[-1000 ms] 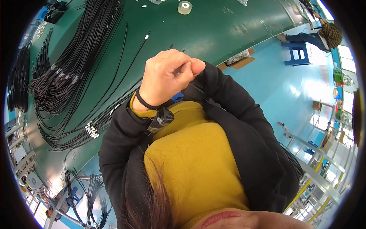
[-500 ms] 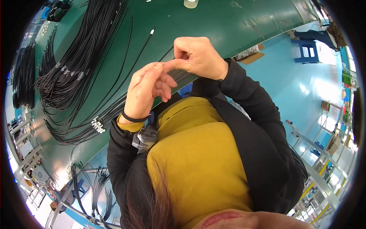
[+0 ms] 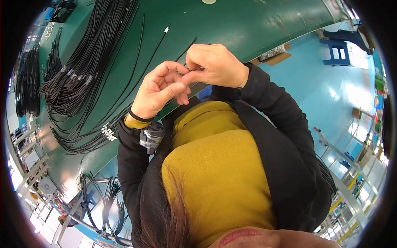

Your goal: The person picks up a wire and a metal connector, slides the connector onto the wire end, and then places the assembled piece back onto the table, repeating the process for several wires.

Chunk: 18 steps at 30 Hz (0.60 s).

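My right hand point(image 3: 217, 66) is closed in a pinch, thumb against bent index finger. A small dark bit shows at its fingertips, but most of what it grips is hidden. Close beside it, my left hand point(image 3: 159, 89) has its fingers loosely curved and its thumb apart, with the index fingertip near the pinch. Below and beyond the hands, several black cables point(image 3: 136, 76) run across the green table point(image 3: 231, 25). One cable end carries a white connector point(image 3: 166, 30). Left of my left wrist lies a cluster of white connectors point(image 3: 108, 132) on cables.
A thick bundle of black cables point(image 3: 89, 53) covers the table's left part, with another bundle point(image 3: 28, 82) at the far left edge. More cables hang on a rack point(image 3: 105, 202) below left. A cardboard box point(image 3: 277, 58) and a blue stool point(image 3: 337, 53) stand right of the table.
My left hand has turned, its thumb dropping away from the right fingertips and its index finger now raised near them. The right hand still pinches. The view has shifted slightly.
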{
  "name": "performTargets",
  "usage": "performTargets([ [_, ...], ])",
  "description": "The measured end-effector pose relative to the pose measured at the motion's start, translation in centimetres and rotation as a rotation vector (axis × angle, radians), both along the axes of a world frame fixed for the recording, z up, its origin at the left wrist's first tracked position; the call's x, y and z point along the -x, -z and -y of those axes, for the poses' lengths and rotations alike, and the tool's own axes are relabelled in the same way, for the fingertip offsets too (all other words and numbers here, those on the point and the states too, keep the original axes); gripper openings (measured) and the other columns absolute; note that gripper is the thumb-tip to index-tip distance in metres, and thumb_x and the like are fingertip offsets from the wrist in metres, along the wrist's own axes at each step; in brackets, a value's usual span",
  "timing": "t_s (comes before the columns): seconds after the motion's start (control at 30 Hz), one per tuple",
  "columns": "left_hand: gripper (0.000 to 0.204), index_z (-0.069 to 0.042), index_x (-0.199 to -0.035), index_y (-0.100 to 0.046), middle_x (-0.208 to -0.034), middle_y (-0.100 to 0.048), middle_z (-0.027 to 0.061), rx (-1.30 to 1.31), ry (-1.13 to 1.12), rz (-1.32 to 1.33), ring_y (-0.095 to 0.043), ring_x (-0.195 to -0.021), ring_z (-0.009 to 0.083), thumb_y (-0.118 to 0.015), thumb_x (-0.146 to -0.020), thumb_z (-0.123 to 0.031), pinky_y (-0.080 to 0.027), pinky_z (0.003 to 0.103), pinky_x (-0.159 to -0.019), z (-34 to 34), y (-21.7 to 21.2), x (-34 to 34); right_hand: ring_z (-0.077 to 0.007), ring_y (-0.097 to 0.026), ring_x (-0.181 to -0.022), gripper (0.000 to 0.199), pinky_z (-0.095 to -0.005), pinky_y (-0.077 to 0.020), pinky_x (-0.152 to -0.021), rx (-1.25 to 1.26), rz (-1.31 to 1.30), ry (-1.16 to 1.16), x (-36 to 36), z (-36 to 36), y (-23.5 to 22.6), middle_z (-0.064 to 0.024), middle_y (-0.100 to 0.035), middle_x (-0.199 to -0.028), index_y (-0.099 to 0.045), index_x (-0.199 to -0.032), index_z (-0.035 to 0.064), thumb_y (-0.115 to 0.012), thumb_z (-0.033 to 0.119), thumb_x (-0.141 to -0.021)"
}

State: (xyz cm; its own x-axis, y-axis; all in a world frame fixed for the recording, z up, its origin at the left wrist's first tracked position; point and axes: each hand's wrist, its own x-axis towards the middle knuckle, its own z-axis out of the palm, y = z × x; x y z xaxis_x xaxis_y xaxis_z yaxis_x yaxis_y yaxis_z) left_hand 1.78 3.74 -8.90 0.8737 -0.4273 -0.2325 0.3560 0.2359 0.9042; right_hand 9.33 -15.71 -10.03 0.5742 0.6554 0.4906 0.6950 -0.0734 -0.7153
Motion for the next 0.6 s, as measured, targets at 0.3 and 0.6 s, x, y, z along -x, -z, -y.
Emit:
performTargets([
  [0.3, 0.027, 0.000, -0.116, -0.045, -0.081, -0.062, 0.0084, 0.035, 0.125, -0.071, -0.062, -0.063, 0.0145, -0.055, -0.092, -0.007, -0.052, 0.025, -0.061, -0.2, 0.4, -0.3, -0.0182, -0.039, -0.051, 0.047, -0.0309, -0.0345, -0.046, 0.170, -0.268, -0.080, -0.2, 0.2, -0.2, -0.0038, -0.040, -0.058, -0.039, -0.064, 0.0051, -0.081, 0.027, -0.067],
  [0.6, 0.023, -0.001, -0.113, -0.046, -0.079, -0.062, 0.0102, 0.079, 0.043, -0.062, -0.063, -0.061, 0.0168, -0.054, -0.092, -0.006, -0.054, 0.027, -0.057, 0.1, 1.4, 0.3, -0.0153, -0.032, -0.051, 0.046, -0.0298, -0.0299, -0.046, 0.177, -0.361, -0.091, -0.3, 0.3, 0.0, -0.0033, -0.035, -0.056, -0.037, -0.063, 0.0049, -0.080, 0.022, -0.069],
])
